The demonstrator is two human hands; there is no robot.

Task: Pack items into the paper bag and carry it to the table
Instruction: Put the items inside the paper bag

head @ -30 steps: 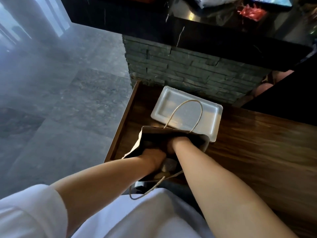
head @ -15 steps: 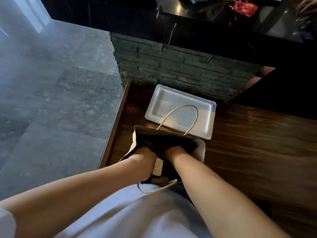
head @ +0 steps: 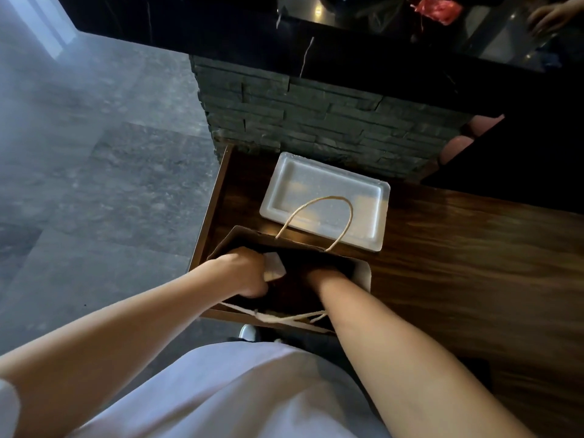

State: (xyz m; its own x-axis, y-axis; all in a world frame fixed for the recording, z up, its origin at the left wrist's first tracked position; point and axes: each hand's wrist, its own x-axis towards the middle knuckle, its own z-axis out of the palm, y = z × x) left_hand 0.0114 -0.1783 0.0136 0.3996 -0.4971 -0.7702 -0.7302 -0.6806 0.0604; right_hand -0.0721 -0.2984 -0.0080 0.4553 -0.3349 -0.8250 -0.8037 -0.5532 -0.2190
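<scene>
A brown paper bag (head: 363, 273) with twine handles stands open at the near left corner of the wooden table (head: 458, 263). My left hand (head: 243, 273) is at the bag's mouth, fingers closed around a pale wrapped item (head: 274, 267). My right hand (head: 319, 276) reaches down inside the bag; its fingers are hidden in the dark interior. One handle loop arches over the far rim, the other lies flat at the near rim.
A white foam tray (head: 325, 197) lies empty just behind the bag. A dark stone-clad counter (head: 300, 115) rises behind the table, with a red object (head: 434, 7) and another person's hand (head: 550, 14) on top. Grey tiled floor lies to the left.
My left hand has risen from inside the bag to its mouth, and the pale item in it shows more. My right hand stays deep in the bag. The view has shifted slightly.
</scene>
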